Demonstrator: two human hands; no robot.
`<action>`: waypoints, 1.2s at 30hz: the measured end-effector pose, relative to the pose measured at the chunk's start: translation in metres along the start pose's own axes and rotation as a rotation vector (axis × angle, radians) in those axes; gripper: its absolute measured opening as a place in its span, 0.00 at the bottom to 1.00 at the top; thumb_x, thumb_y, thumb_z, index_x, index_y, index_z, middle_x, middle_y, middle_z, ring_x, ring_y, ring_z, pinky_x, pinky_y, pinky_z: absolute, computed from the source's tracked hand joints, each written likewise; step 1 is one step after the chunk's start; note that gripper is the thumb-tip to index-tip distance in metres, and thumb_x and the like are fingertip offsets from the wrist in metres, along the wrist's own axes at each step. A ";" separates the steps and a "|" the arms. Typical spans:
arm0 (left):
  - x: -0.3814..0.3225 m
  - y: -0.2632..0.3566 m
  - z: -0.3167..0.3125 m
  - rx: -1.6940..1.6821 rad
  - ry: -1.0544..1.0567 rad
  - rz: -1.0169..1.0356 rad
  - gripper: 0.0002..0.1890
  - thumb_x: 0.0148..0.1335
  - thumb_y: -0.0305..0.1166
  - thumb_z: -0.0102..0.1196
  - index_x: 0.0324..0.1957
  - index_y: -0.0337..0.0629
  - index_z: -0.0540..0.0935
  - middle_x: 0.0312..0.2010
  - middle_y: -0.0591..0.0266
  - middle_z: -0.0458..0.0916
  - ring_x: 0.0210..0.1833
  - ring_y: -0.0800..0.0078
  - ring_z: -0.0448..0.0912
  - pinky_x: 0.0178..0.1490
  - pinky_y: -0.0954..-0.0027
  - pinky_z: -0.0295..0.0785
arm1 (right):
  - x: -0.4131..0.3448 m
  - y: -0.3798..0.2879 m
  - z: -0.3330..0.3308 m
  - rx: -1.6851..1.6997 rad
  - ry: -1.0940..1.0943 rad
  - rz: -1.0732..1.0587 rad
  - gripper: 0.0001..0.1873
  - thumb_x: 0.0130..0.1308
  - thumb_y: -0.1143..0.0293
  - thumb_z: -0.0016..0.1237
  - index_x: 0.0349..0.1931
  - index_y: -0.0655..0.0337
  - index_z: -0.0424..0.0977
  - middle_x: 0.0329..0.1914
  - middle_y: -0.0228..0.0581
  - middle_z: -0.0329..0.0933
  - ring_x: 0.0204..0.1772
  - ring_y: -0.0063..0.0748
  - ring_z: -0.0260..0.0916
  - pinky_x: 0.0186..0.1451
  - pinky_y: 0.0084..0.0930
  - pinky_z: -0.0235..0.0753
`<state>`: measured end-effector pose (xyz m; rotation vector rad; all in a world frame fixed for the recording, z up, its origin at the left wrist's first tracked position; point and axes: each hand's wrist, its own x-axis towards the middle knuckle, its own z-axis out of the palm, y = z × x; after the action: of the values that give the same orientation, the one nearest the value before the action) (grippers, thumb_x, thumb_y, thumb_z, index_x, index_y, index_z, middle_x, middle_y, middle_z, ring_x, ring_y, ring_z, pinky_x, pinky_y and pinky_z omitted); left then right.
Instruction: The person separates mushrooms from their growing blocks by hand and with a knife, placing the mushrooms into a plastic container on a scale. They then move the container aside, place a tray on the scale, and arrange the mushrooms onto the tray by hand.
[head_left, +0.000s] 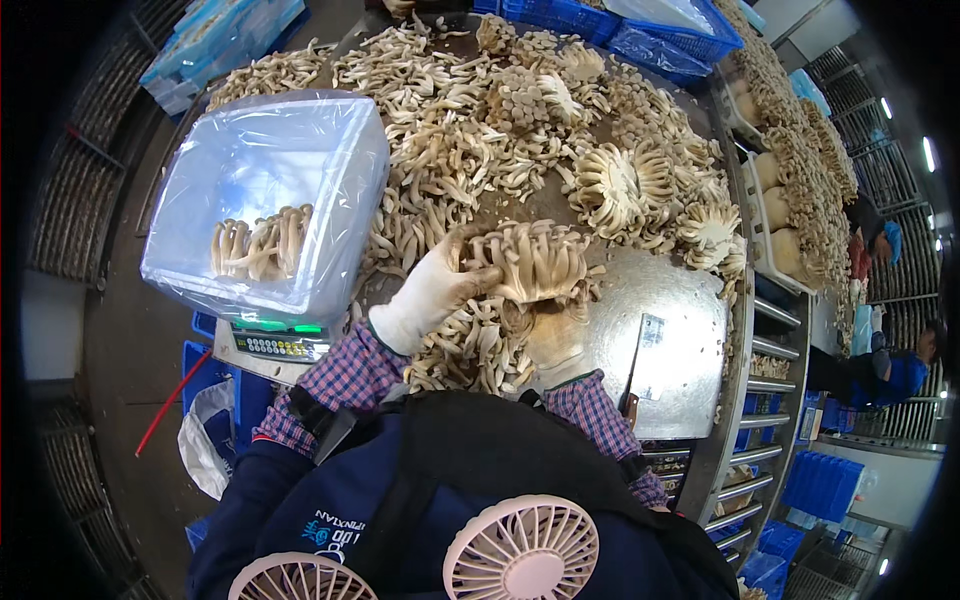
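Observation:
Both of my hands wear white work gloves with soiled fingers. A cluster of brown-capped mushrooms is held between them over the worktable. My left hand grips its left end, with the thumb on the near side. From below and the right, my right hand supports the base; its fingers are partly hidden. To the right, a cleaver with a wooden handle lies on a metal plate. A white tub lined with clear plastic stands at the left on a digital scale, with some mushrooms inside.
Loose mushrooms and cut clusters cover much of the table. Blue crates stand at the far edge. A roller conveyor and white crates of mushrooms are at the right. Other people stand beyond the conveyor.

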<state>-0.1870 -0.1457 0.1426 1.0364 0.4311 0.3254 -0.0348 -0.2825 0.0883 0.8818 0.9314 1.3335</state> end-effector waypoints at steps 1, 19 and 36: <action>0.000 -0.011 0.001 0.035 0.115 0.109 0.32 0.62 0.24 0.64 0.66 0.30 0.67 0.58 0.57 0.76 0.57 0.74 0.75 0.61 0.71 0.73 | 0.002 -0.015 -0.012 -0.788 -0.037 -0.210 0.33 0.76 0.44 0.35 0.74 0.53 0.58 0.77 0.44 0.58 0.76 0.46 0.60 0.71 0.58 0.69; -0.032 -0.007 -0.021 0.343 -0.157 0.293 0.49 0.66 0.61 0.56 0.71 0.26 0.56 0.43 0.60 0.80 0.43 0.80 0.78 0.48 0.81 0.72 | -0.029 -0.016 -0.006 -4.013 -0.367 -1.899 0.39 0.69 0.38 0.42 0.76 0.40 0.50 0.72 0.48 0.57 0.74 0.44 0.57 0.73 0.63 0.62; -0.024 -0.023 -0.049 0.499 0.142 -0.003 0.31 0.63 0.22 0.60 0.68 0.30 0.66 0.54 0.55 0.78 0.48 0.71 0.82 0.53 0.74 0.78 | -0.012 -0.044 0.014 -3.811 -0.284 -2.033 0.29 0.72 0.40 0.34 0.62 0.47 0.69 0.59 0.43 0.69 0.59 0.45 0.69 0.71 0.49 0.67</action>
<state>-0.2301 -0.1309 0.1055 1.5033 0.6617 0.2953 -0.0048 -0.2967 0.0534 2.7838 1.8967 1.0153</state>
